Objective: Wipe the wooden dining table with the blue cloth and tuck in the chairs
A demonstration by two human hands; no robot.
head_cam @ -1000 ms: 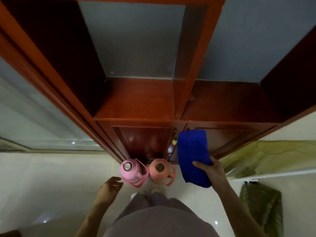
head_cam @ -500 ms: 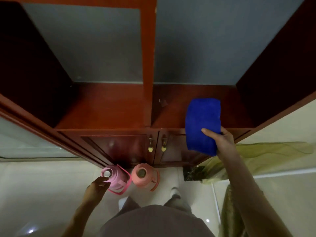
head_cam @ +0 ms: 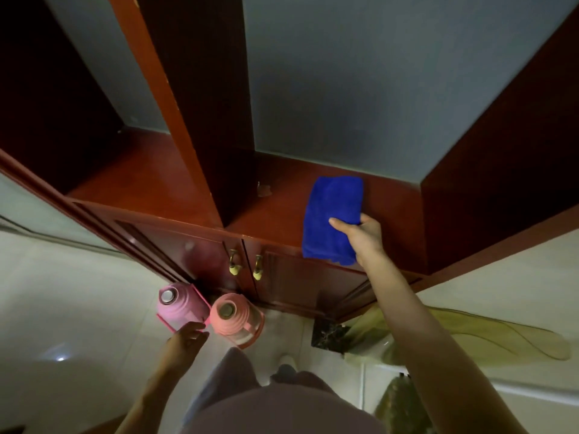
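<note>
A folded blue cloth (head_cam: 333,214) hangs over the front of the right shelf compartment of a red-brown wooden cabinet (head_cam: 282,211). My right hand (head_cam: 365,238) pinches the cloth near its lower right side, thumb on top. My left hand (head_cam: 188,338) hangs low beside my body with loosely curled fingers, holding nothing, just in front of a pink flask. No dining table or chairs are in view.
A pink flask (head_cam: 178,303) and an orange flask (head_cam: 233,317) stand on the white tiled floor against the cabinet doors with brass handles (head_cam: 246,266). A yellow-green curtain (head_cam: 470,333) lies at the right. A small scrap (head_cam: 264,190) sits on the shelf.
My right hand has lifted the blue cloth from in front of the lower doors up and forward over the right shelf. The view has shifted closer to the cabinet.
</note>
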